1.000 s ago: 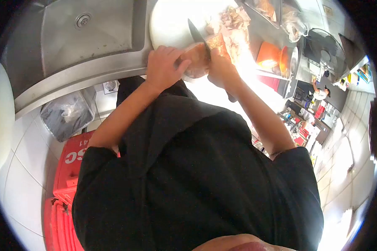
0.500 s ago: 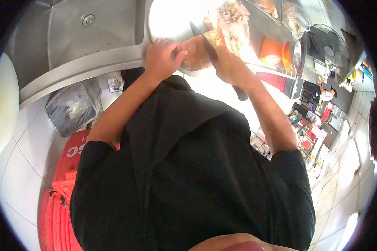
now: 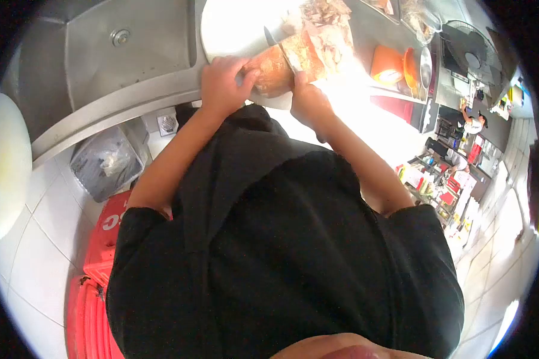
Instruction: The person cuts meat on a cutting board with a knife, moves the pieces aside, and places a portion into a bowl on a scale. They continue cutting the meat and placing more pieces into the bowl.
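A block of browned meat (image 3: 272, 73) lies on a round white cutting board (image 3: 227, 27). My left hand (image 3: 223, 82) holds its left end, fingers over the far side and thumb on the near side. In my right hand (image 3: 310, 103) is a knife (image 3: 276, 43), gripped by the handle, most of which the hand hides. Its blade runs across the meat, along the line between the brown block and a paler cut piece (image 3: 302, 52). Crumpled thin slices (image 3: 329, 30) are heaped just right of the blade.
A steel sink (image 3: 153, 57) is on the left. An orange container (image 3: 386, 64) and a black fan (image 3: 470, 51) stand right. Below the counter are a plastic-lined bin (image 3: 105, 167) and red crates (image 3: 105, 233). Another person (image 3: 474, 124) is in the far background.
My right hand has moved left and toward my body, and the knife now shows nearly edge-on against the meat. My left hand keeps its hold. The view has shifted slightly.
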